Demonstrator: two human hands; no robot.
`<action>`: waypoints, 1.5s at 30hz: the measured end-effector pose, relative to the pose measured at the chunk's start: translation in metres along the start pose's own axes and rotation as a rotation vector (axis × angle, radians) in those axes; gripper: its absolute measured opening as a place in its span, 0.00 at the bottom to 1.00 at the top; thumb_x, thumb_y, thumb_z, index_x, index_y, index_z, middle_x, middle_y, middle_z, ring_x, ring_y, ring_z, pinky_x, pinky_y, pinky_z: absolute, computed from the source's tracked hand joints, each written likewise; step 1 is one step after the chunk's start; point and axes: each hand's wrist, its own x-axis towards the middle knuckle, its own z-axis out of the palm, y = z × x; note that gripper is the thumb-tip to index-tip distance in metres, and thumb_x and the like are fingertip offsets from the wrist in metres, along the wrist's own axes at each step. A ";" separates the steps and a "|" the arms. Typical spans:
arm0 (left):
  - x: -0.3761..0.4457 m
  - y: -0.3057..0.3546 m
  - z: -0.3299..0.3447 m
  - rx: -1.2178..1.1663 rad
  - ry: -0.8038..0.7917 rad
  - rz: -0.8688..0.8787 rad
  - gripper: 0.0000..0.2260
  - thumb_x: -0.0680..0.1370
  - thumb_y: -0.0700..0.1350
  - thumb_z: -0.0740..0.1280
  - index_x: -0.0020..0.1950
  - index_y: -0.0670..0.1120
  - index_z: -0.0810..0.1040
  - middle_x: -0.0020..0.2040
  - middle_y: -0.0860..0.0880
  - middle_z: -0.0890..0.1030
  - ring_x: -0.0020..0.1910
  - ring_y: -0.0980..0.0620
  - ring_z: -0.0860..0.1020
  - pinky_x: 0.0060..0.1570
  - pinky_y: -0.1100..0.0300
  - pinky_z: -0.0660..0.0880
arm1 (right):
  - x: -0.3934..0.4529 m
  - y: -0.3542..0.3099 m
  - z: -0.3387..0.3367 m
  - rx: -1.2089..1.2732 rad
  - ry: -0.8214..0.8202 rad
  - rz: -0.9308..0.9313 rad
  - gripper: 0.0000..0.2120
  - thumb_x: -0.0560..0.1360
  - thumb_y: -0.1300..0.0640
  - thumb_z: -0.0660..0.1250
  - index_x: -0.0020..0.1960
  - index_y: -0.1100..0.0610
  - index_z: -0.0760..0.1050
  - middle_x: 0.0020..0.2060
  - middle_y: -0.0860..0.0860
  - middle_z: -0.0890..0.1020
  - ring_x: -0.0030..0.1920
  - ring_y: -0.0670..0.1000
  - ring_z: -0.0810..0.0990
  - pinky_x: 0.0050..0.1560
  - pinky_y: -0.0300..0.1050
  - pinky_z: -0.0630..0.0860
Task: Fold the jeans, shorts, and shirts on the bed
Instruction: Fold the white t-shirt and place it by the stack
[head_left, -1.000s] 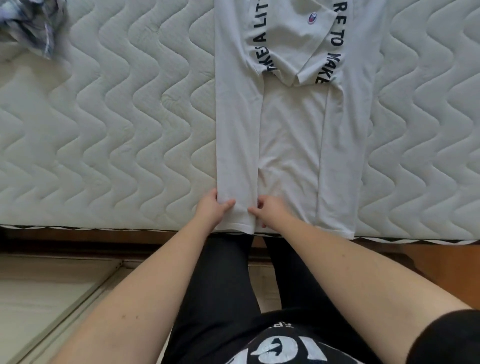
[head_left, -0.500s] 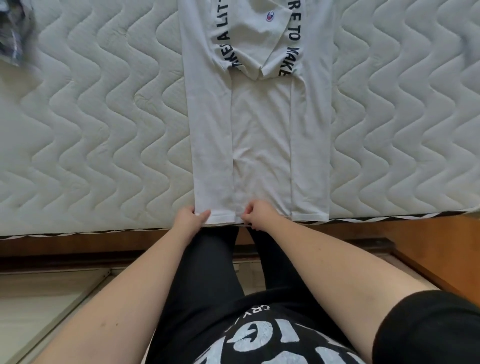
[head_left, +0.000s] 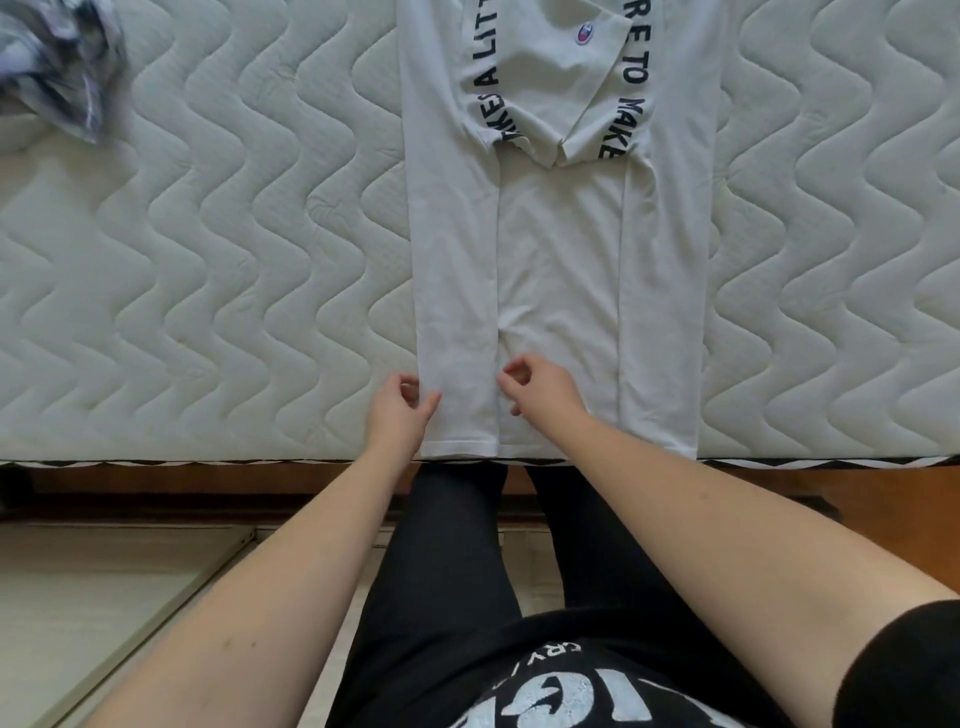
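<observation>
A white shirt lies flat on the quilted mattress, hem at the near bed edge. Both of its sides are folded inward, and the sleeves with black lettering are crossed over its upper part. My left hand is at the left edge of the folded left panel, just above the hem. Its fingers are loosely curled and its thumb lies over the cloth. My right hand is at the panel's inner edge. Its curled fingers and thumb are apart, and no cloth is lifted.
A crumpled grey-blue patterned garment lies at the mattress's far left. The wooden bed frame runs along the near edge, with pale floor below. My black-clad legs stand against the frame.
Both hands pinched the hem at the bed edge. They have since moved a little up the shirt and loosened, and the hem lies flat. The view shifted sideways.
</observation>
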 end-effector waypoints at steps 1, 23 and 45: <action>0.007 0.007 -0.002 -0.015 0.023 0.027 0.15 0.74 0.48 0.73 0.56 0.44 0.75 0.47 0.49 0.78 0.45 0.50 0.77 0.48 0.56 0.74 | 0.004 -0.008 0.000 -0.007 -0.003 0.000 0.06 0.77 0.50 0.67 0.51 0.50 0.75 0.44 0.46 0.81 0.31 0.46 0.82 0.33 0.38 0.72; 0.085 0.087 -0.029 -0.076 0.110 0.205 0.10 0.77 0.46 0.70 0.56 0.43 0.79 0.44 0.51 0.80 0.41 0.53 0.77 0.44 0.61 0.73 | 0.056 -0.101 -0.032 0.065 0.255 -0.053 0.13 0.77 0.48 0.66 0.56 0.55 0.77 0.46 0.47 0.82 0.43 0.54 0.83 0.43 0.46 0.80; 0.234 0.252 -0.091 0.010 0.076 0.313 0.08 0.75 0.46 0.70 0.50 0.44 0.83 0.48 0.45 0.84 0.49 0.45 0.81 0.52 0.53 0.77 | 0.138 -0.198 -0.062 0.975 0.221 0.116 0.06 0.79 0.54 0.68 0.43 0.52 0.74 0.38 0.48 0.76 0.29 0.43 0.75 0.23 0.33 0.71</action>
